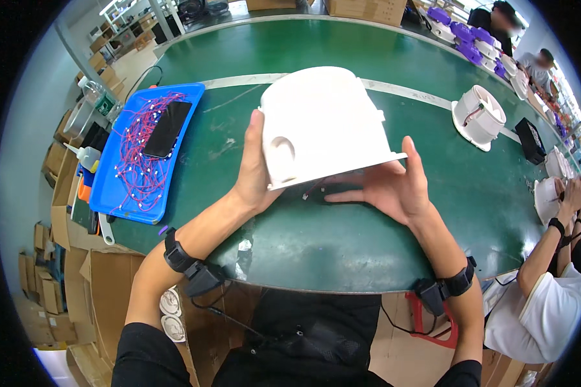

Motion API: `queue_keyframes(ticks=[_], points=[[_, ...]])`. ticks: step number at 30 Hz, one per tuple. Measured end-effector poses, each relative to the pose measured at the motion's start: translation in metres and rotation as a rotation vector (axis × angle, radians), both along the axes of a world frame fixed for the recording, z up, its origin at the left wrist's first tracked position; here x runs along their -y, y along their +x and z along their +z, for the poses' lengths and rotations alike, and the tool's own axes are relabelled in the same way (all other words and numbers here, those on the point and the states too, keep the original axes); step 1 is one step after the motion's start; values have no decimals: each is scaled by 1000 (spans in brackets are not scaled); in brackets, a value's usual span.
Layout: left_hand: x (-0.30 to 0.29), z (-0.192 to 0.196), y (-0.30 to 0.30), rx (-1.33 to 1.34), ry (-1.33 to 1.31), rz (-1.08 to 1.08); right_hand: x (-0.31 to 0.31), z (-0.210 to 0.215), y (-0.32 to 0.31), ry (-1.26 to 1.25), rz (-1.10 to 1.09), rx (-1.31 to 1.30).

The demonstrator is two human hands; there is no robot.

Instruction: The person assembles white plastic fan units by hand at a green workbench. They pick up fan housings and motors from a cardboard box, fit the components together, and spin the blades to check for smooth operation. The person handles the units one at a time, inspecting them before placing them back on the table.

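Note:
A white plastic housing (323, 122) with a rounded top, a flat flange and a round recess is held tilted above the green table. My left hand (253, 174) grips its left side, the thumb lying up along the wall. At the flange's right corner is my right hand (397, 190), its thumb raised beside the edge. Some right fingers pass behind the housing, and others stretch out below it. A thin wire with a small white connector (305, 197) shows under the lower edge, between my hands. The housing's far side is hidden.
On the left, a blue tray (102, 193) holds tangled red wires (139, 171) and a black phone (168, 129). Another white housing (479, 116) stands at right, near a black box (530, 140). A co-worker's hands (571, 193) work at the right edge. Cardboard boxes (110, 277) stand lower left.

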State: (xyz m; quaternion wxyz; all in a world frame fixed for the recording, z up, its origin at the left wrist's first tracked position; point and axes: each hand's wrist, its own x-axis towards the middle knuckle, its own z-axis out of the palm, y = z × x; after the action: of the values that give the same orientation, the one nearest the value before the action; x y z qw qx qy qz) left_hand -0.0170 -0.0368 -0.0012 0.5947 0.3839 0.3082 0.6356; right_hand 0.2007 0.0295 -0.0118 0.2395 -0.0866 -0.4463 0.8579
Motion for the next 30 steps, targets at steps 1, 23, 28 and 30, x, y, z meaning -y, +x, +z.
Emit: queue_keyframes(ticks=[1, 23, 28, 30], points=[[-2, 1, 0, -101, 39, 76, 0, 0, -1, -27, -71, -15], [-1, 4, -10, -700, 243, 207, -1, -2, -12, 686, -637, 182], [-6, -1, -17, -646, 234, 193, -9, -1, -2, 416, -571, 178], [-6, -3, -17, -644, 236, 201, -7, 2, -3, 408, -570, 189]])
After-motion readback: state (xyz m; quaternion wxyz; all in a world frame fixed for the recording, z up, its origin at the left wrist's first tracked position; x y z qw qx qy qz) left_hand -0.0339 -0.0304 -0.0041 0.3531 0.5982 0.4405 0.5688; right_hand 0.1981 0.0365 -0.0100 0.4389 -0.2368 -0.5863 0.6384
